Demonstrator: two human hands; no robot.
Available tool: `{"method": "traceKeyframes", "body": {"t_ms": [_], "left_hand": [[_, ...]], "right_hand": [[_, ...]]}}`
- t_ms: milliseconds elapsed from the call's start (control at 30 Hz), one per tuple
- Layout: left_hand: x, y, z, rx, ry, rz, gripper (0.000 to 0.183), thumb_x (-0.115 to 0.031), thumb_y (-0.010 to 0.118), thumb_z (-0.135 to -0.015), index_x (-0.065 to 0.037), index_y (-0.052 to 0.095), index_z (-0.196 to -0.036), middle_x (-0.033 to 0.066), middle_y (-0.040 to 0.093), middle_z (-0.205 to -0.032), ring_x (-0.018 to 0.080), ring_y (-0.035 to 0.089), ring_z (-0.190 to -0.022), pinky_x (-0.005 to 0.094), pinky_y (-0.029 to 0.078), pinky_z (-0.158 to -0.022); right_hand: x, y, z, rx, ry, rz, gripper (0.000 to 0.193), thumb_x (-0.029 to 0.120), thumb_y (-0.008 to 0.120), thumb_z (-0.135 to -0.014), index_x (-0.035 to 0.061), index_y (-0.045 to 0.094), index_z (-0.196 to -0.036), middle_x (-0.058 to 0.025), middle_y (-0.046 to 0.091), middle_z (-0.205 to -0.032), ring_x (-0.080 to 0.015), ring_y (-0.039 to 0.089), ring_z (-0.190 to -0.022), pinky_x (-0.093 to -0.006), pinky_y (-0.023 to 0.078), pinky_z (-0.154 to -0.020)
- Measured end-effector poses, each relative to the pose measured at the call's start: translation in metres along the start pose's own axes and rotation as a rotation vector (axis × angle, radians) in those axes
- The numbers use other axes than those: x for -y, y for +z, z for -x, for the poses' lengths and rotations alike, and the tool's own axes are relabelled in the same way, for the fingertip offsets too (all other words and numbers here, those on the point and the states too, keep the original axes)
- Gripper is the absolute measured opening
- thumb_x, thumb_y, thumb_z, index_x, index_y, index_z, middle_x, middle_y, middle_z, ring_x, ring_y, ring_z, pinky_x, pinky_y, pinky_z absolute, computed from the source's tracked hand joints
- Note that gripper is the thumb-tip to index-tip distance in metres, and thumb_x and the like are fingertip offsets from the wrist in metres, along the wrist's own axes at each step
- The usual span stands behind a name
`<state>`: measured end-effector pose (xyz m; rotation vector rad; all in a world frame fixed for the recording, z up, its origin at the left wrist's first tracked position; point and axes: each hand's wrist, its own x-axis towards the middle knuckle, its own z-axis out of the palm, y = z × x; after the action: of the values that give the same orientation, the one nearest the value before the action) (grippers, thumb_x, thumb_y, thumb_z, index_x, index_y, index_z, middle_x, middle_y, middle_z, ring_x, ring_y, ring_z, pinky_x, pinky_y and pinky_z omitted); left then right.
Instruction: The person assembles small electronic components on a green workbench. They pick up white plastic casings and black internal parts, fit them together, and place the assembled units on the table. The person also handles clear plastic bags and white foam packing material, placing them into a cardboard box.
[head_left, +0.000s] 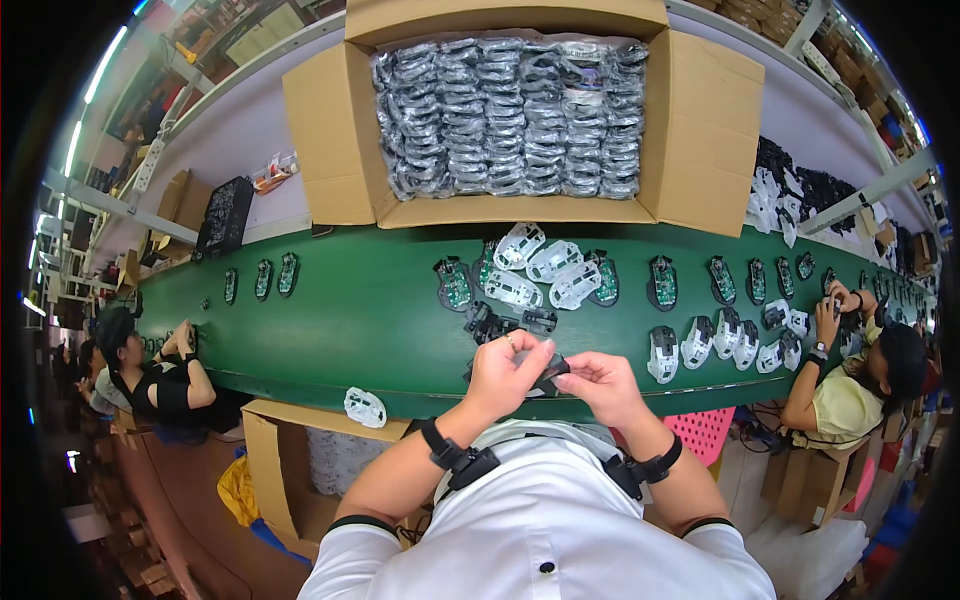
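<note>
My left hand [507, 378] and my right hand [604, 386] meet near the front edge of the green bench, both closed on a small black plastic part [552, 370]. Fingers cover much of it, so its exact kind is hidden. Just beyond my left hand lies a loose pile of black plastic parts [492, 322]. White computer-mouse shells [553, 261] are heaped farther back, overlapping mouse bases with green circuit boards. One such base [455, 284] lies left of the heap, another [663, 283] to its right.
An open cardboard box [520, 212] of bagged parts stands behind the green bench [350, 300]. More white shells [663, 355] line the right side. A lower box [280, 450] with a white shell [365, 407] on its edge sits at left. Co-workers [165, 375] sit on both sides.
</note>
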<state>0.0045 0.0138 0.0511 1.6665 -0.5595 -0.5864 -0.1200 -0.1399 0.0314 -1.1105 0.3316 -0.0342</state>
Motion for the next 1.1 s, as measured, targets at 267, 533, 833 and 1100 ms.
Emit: {"method": "traceKeyframes", "body": {"t_ms": [267, 533, 833, 1100], "left_hand": [[0.071, 0.018, -0.029, 0.073, 0.235, -0.566, 0.039, -0.031, 0.066, -0.094, 0.001, 0.062, -0.118, 0.0239, 0.064, -0.114, 0.0372, 0.060, -0.107, 0.0445, 0.048, -0.095], [0.064, 0.067, -0.142, 0.343, 0.443, -0.932, 0.043, -0.020, 0.072, -0.084, -0.006, 0.062, -0.124, 0.0128, 0.067, -0.117, 0.0340, 0.062, -0.110, 0.0435, 0.048, -0.098], [0.054, 0.072, -0.147, 0.136, 0.304, -0.692, 0.049, -0.015, 0.070, -0.081, 0.000, 0.059, -0.128, 0.0172, 0.071, -0.104, 0.0286, 0.067, -0.102, 0.0417, 0.050, -0.094], [0.057, -0.018, -0.047, -0.102, -0.058, 0.190, 0.042, -0.007, 0.069, -0.090, 0.007, 0.057, -0.128, 0.0118, 0.068, -0.117, 0.0155, 0.064, -0.104, 0.0308, 0.052, -0.092]], "right_hand": [[-0.023, -0.108, -0.021, -0.205, 0.295, 0.688, 0.027, 0.020, 0.074, -0.088, -0.0025, 0.070, -0.102, -0.0120, 0.074, -0.092, -0.0214, 0.069, -0.072, -0.0336, 0.056, -0.068], [-0.079, -0.066, -0.072, -0.092, -0.585, 1.555, 0.028, 0.012, 0.063, -0.079, 0.0079, 0.071, -0.105, -0.0157, 0.069, -0.103, -0.0338, 0.066, -0.094, -0.0459, 0.050, -0.090], [-0.085, -0.075, -0.092, -0.178, -0.606, 1.229, 0.020, 0.018, 0.060, -0.088, 0.0072, 0.068, -0.103, -0.0156, 0.066, -0.098, -0.0360, 0.062, -0.095, -0.0482, 0.051, -0.083], [-0.066, -0.076, -0.062, -0.099, -0.210, 1.610, 0.057, 0.034, 0.077, -0.079, 0.0104, 0.058, -0.128, -0.0218, 0.052, -0.128, -0.0388, 0.053, -0.114, -0.0475, 0.049, -0.094]]}}
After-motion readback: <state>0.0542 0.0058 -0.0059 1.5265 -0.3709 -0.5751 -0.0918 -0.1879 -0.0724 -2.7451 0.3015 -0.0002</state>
